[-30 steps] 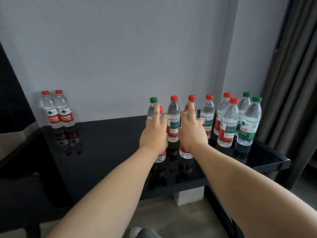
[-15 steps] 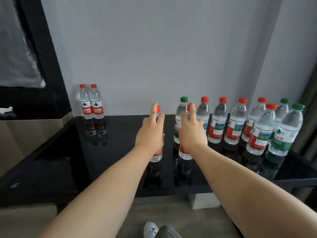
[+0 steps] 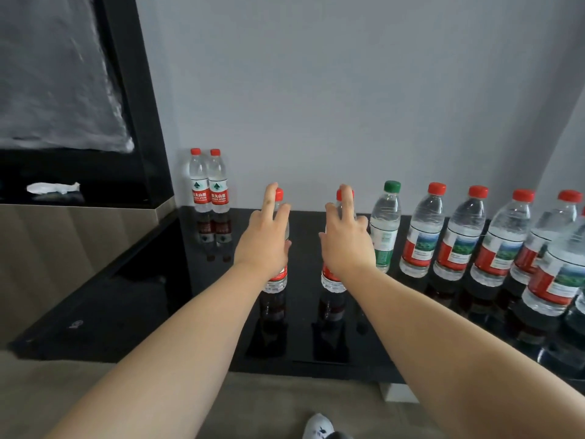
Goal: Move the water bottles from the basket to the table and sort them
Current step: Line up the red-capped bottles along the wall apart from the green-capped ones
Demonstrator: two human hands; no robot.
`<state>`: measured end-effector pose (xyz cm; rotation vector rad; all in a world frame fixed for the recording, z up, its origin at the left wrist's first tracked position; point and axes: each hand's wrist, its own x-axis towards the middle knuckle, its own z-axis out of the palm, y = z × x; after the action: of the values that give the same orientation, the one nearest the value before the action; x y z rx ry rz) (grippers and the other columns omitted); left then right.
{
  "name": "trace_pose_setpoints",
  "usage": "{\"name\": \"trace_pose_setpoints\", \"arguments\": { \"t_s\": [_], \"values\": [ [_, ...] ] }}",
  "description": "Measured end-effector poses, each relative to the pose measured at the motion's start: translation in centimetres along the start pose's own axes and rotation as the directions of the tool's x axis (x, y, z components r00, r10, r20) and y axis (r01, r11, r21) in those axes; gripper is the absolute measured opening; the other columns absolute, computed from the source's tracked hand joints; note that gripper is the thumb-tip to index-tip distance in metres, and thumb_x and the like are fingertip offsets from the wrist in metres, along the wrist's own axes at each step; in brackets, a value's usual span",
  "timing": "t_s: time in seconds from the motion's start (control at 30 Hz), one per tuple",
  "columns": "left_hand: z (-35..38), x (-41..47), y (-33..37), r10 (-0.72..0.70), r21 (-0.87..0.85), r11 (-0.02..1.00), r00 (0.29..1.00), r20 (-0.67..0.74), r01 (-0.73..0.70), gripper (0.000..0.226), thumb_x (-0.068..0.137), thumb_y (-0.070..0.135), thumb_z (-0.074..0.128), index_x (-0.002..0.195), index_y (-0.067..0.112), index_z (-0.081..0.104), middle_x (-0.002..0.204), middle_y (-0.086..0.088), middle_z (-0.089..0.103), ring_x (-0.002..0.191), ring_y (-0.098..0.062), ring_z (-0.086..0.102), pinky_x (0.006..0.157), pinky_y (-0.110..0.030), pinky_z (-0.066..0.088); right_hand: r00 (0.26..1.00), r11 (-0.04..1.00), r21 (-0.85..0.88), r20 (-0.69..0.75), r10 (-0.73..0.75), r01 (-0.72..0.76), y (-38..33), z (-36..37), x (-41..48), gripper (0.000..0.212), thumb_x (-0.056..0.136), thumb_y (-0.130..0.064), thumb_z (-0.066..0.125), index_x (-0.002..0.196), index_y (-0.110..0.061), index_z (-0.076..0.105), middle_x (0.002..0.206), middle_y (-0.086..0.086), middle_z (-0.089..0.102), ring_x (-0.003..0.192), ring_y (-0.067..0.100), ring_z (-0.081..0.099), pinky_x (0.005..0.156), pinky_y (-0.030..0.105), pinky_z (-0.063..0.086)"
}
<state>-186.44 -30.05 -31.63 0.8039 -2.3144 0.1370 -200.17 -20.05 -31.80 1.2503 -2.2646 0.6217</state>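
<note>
While both stand upright on black table (image 3: 304, 315), left red-capped bottle (image 3: 276, 281) sits behind left hand (image 3: 264, 245), right red-capped bottle (image 3: 331, 282) behind right hand (image 3: 346, 245). Each hand grasping its bottle mid-body, fingers pointing up beside cap. Green-capped bottle (image 3: 384, 229) just right of right hand.

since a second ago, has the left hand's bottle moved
Yes. The bottle in the left hand has gone left, away from the green-capped bottle, toward the pair by the wall.

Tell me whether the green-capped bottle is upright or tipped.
Upright: the green-capped bottle stands on its base on the table, cap up.
</note>
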Motion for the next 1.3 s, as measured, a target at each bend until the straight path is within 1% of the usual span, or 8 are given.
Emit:
{"name": "trace_pose_setpoints", "arguments": {
  "t_s": [0.23,0.47,0.63,0.83,1.0,1.13,1.23,1.3],
  "values": [
    [0.2,0.8,-2.1,-0.022,0.040,0.999,1.000,-0.005,0.022,0.073,0.085,0.022,0.082,0.145,0.021,0.041,0.169,-0.002,-0.013,0.123,-0.027,0.054,0.086,-0.037,0.061,0.998,0.996,0.059,0.020,-0.061,0.060,-2.8,2.1,1.6,0.059,0.098,-0.026,0.068,0.145,-0.014,0.035,0.167,0.003,-0.011,0.110,0.037,0.051,0.065,0.034,0.045],
    [0.3,1.2,-3.1,0.006,0.025,1.000,1.000,0.006,-0.006,0.078,0.077,0.020,0.089,0.141,0.021,0.044,0.168,0.000,-0.010,0.122,-0.026,0.055,0.086,-0.037,0.061,0.992,0.989,0.093,0.046,-0.116,0.111,-3.4,2.4,2.0,0.065,0.097,-0.031,0.070,0.148,-0.017,0.032,0.167,0.002,-0.016,0.115,0.038,0.053,0.077,0.041,0.056],
    [-0.5,1.4,-2.8,-0.009,0.190,0.982,0.999,0.032,0.002,0.085,0.072,0.029,0.092,0.141,0.024,0.043,0.166,-0.004,0.001,0.120,-0.028,0.056,0.079,-0.036,0.062,0.982,0.985,0.034,0.084,-0.171,0.169,-3.0,1.5,2.2,0.062,0.097,-0.037,0.069,0.145,-0.017,0.035,0.165,0.003,-0.012,0.116,0.036,0.052,0.077,0.042,0.059],
    [-2.4,1.4,-3.0,0.012,0.346,0.938,0.998,0.060,-0.033,0.088,0.069,0.029,0.093,0.141,0.022,0.043,0.162,-0.011,0.015,0.131,-0.030,0.047,0.096,-0.039,0.054,0.962,0.949,-0.158,0.056,-0.266,0.272,-2.5,0.0,2.6,0.061,0.092,-0.047,0.071,0.141,-0.024,0.043,0.165,0.006,0.006,0.132,0.037,0.042,0.105,0.049,0.043],
    [-3.4,1.0,-2.4,0.032,0.319,0.945,0.993,0.115,-0.067,0.092,0.068,0.017,0.093,0.144,0.018,0.042,0.159,-0.010,0.012,0.128,-0.032,0.049,0.087,-0.042,0.060,0.941,0.938,-0.108,0.119,-0.316,0.328,-3.0,-1.3,2.0,0.070,0.086,-0.023,0.077,0.142,-0.023,0.037,0.165,0.010,0.003,0.133,0.037,0.042,0.107,0.047,0.042],
    [-4.1,0.7,-2.3,0.030,0.286,0.955,0.989,0.144,-0.071,0.089,0.067,0.007,0.090,0.142,0.019,0.045,0.155,-0.008,0.014,0.124,-0.030,0.051,0.080,-0.043,0.062,0.935,0.953,0.053,0.183,-0.303,0.298,-3.5,-2.6,1.5,0.095,0.078,0.000,0.078,0.154,-0.022,0.026,0.161,0.007,0.000,0.139,0.033,0.038,0.098,0.043,0.056],
    [-4.7,0.4,-2.3,0.020,0.299,0.952,0.987,0.157,-0.066,0.089,0.067,0.007,0.090,0.142,0.020,0.044,0.158,-0.008,0.012,0.125,-0.029,0.050,0.079,-0.041,0.061,0.928,0.958,0.089,0.237,-0.287,0.273,-3.6,-3.4,1.5,0.109,0.076,0.005,0.078,0.162,-0.025,0.016,0.161,0.004,-0.004,0.143,0.032,0.036,0.089,0.043,0.061],
    [-5.0,0.1,-2.2,0.022,0.335,0.940,0.989,0.147,-0.070,0.088,0.068,0.011,0.091,0.140,0.022,0.044,0.159,-0.007,0.011,0.125,-0.029,0.051,0.082,-0.039,0.060,0.926,0.958,0.060,0.247,-0.285,0.279,-3.4,-3.7,1.6,0.105,0.078,0.003,0.077,0.162,-0.025,0.020,0.160,0.002,-0.005,0.141,0.032,0.037,0.088,0.042,0.061]
  ]
}}
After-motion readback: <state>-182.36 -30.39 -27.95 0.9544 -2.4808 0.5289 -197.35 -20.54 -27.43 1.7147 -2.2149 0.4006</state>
